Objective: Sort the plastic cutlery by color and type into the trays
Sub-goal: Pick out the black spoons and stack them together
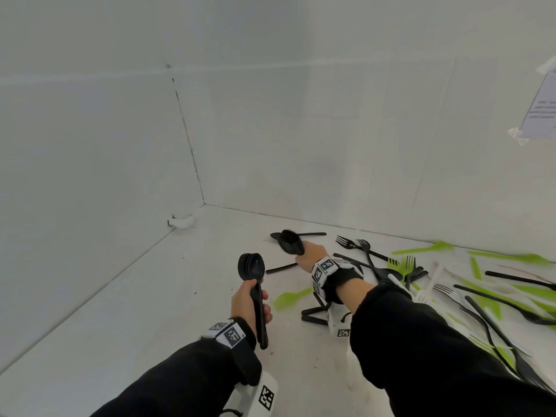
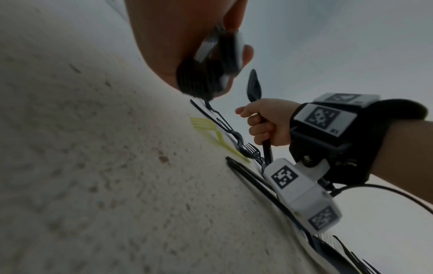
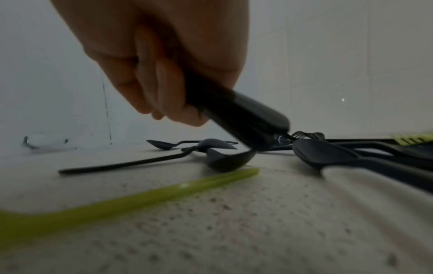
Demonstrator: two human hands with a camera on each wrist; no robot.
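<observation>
The left hand curls round the handles of a nested stack of black spoons, bowls upward and facing the person, at about 7 o'clock from the middle of the head view. The bowls are glossy and oval, packed so closely that the rim edges show as thin ridges; four or five seem to be in the stack, but the exact count cannot be told.

The right hand is closed on the handle of a single black spoon, blurred, its bowl raised above the white table at about 12 o'clock from the left hand. In the right wrist view the fingers wrap the dark handle, the bowl end hanging just over the cutlery below.

Two more black spoons lie loose on the table by that hand: one at the far side, its handle pointing to 3 o'clock, and one whose handle juts out towards 8 o'clock from beneath the hand.

A green spoon lies alone between the two wrists. To 3 o'clock of the right hand spreads the unsorted heap: black forks, green forks and green spoons, white pieces, overlapping too much to count. At least two black forks lie tines up at its near edge.
</observation>
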